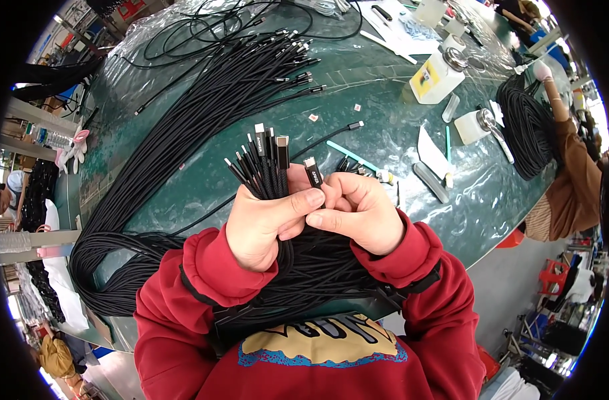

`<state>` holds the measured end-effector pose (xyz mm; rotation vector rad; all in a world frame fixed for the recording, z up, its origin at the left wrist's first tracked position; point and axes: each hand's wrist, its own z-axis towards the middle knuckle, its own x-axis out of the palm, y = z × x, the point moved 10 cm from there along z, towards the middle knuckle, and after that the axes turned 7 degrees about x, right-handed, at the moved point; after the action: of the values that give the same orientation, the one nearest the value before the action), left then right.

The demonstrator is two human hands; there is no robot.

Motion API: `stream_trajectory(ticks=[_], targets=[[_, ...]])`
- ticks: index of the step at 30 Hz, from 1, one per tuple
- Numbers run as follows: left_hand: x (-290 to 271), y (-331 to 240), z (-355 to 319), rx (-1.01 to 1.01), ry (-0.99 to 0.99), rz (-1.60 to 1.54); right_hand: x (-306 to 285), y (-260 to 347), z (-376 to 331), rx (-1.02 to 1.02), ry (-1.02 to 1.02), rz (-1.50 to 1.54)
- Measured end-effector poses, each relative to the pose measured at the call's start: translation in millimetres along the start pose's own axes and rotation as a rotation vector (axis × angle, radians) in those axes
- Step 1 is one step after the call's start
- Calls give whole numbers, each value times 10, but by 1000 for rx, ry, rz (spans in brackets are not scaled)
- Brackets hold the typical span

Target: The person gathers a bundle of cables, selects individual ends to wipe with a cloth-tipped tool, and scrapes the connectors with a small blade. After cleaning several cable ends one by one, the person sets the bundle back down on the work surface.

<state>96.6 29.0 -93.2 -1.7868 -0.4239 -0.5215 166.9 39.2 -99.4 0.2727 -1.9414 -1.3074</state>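
Note:
My left hand is closed round a bundle of black braided cables, whose plug ends stick up above the fingers. Between the thumbs and fingertips of both hands stands a single black USB-type plug with a metal tip and pale print on its housing. My right hand pinches this plug's cable just below the housing, touching the left thumb. The cables' lengths run down behind my wrists onto a dark pile in front of me.
A thick sheaf of black cables curves across the green table at left. White bottles with metal tops, one here, stand at right among tweezers and small tools. Another person's arm reaches a black cable coil at far right.

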Motion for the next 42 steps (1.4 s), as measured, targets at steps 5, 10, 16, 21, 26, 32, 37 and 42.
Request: stream_trajectory(ticks=[5,10,16,21,26,32,37,42], targets=[[41,44,35,-1,57,-127,-3,149,-1,-9,-85,52],[173,156,13,-70,91,-107,21,7,-2,97,-123,12],[-85,84,62,-9,-179,-78,-91,100,-2,-28,-172,-64],[-128,30,75,-14,-76,-122,-18,123,-9,17,-104,-42],[-44,64,20,-78,-47,-16,-52,-23,12,20,-63,-90],[-84,49,46,-51,-55,64,83,-1,5,54,48,-55],[-92,40,48,-36,-47,35,25,-48,25,68,14,-21],[-73,42,63,-21,-24,4,27,-26,36,60,-19,72]])
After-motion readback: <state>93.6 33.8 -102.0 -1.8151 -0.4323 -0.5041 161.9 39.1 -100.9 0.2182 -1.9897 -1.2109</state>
